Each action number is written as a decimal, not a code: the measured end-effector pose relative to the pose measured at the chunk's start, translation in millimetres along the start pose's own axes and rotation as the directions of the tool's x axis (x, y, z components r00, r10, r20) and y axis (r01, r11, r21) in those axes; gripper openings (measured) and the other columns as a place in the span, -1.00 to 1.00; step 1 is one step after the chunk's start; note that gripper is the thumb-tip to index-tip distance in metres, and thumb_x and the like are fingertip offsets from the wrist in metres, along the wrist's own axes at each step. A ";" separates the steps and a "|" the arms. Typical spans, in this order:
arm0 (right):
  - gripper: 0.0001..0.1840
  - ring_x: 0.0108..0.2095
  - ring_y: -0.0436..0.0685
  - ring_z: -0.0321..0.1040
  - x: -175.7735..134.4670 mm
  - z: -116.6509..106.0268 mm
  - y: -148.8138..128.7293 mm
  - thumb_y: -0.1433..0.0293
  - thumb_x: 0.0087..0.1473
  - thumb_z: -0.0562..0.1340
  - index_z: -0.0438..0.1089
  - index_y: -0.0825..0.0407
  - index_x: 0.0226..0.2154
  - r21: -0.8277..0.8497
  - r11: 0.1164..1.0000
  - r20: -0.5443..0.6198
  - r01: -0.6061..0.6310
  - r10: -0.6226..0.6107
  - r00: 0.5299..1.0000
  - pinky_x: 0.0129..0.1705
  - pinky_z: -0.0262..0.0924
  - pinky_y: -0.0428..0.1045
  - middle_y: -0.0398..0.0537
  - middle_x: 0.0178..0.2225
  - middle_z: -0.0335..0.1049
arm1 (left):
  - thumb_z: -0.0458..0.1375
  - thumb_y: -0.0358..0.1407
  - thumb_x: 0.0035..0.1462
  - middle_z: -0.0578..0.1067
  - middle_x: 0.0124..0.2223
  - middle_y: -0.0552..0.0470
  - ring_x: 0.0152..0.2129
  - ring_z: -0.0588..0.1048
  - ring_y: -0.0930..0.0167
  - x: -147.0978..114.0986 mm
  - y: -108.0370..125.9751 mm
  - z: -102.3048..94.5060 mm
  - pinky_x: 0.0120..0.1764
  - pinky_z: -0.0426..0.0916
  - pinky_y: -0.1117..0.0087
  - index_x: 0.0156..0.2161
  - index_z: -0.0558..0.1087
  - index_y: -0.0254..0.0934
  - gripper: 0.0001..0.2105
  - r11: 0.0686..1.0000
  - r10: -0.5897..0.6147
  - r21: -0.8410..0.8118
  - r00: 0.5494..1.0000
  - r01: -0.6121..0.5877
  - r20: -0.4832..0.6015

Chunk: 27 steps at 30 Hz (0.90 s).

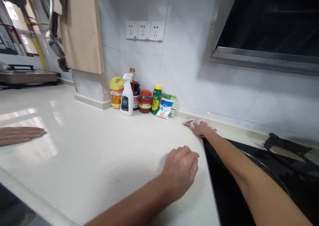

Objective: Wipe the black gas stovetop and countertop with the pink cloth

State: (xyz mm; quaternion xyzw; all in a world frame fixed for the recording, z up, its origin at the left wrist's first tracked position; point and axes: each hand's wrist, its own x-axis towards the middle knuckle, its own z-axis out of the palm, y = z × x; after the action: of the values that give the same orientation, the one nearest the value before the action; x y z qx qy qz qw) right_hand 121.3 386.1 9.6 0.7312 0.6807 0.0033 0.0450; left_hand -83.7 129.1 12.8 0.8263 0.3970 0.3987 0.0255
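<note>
My right hand [198,128] reaches out to the far edge of the counter and presses on a cloth [187,123], bunched beneath the fingers near the back corner of the black cooktop [214,172]. Whitish patches cover part of that hand, perhaps foam. Closer to me, my left hand [180,169] is loosely closed over the white countertop [104,159], left of the cooktop edge. Its curled fingertips are partly hidden, and nothing shows in them. Small drops or specks dot the counter beside my left wrist.
Along the wall stand a yellow jug [116,93], a white spray bottle [127,96], a dark sauce bottle [136,86], a red-lidded jar [145,102], a green bottle [156,99] and a salt packet [164,108]. Another person's hand [21,135] lies flat at left. A range hood [264,56] overhangs.
</note>
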 end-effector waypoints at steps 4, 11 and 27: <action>-0.25 0.43 0.59 -0.37 -7.0 0.5 -61.9 -0.11 0.31 -0.23 -0.18 -0.29 0.45 0.069 0.985 0.002 0.159 -0.160 0.987 0.27 -0.39 0.58 0.13 0.50 -0.44 | 0.04 -0.40 0.30 0.53 -0.06 -0.01 -0.14 0.51 0.37 17.8 -10.8 -14.3 -0.08 0.42 0.31 0.00 0.47 -0.18 -0.75 0.894 -0.316 -0.414 0.897 0.173 -0.309; -0.26 0.44 0.61 -0.46 -55.8 6.6 -80.5 -0.13 0.31 -0.21 -0.16 -0.33 0.44 0.106 0.953 -0.037 0.283 -0.281 0.959 0.29 -0.50 0.57 0.04 0.51 -0.52 | 0.04 -0.29 0.31 0.47 0.04 -0.06 -0.05 0.48 0.37 34.2 -44.5 -27.8 0.04 0.38 0.31 0.00 0.46 -0.22 -0.77 0.690 -0.640 -0.661 0.676 0.297 -0.365; -0.31 0.45 0.56 -0.64 -347.2 28.1 -45.6 -0.18 0.26 0.00 0.02 -0.47 0.37 0.375 0.780 0.003 0.502 -0.542 0.840 0.33 -0.63 0.54 -0.15 0.51 -0.50 | 0.07 -0.28 0.26 0.47 -0.16 -0.05 -0.20 0.46 0.33 31.5 -67.1 -20.3 0.02 0.35 0.27 -0.26 0.55 -0.25 -0.79 0.844 -0.472 -0.358 0.870 0.400 -0.142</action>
State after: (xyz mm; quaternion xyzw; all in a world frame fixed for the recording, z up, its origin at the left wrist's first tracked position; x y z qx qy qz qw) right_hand 52.3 41.8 -1.9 0.5083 0.8417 -0.1745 -0.0525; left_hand -128.6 190.7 22.7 0.6480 0.5064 0.5312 0.2034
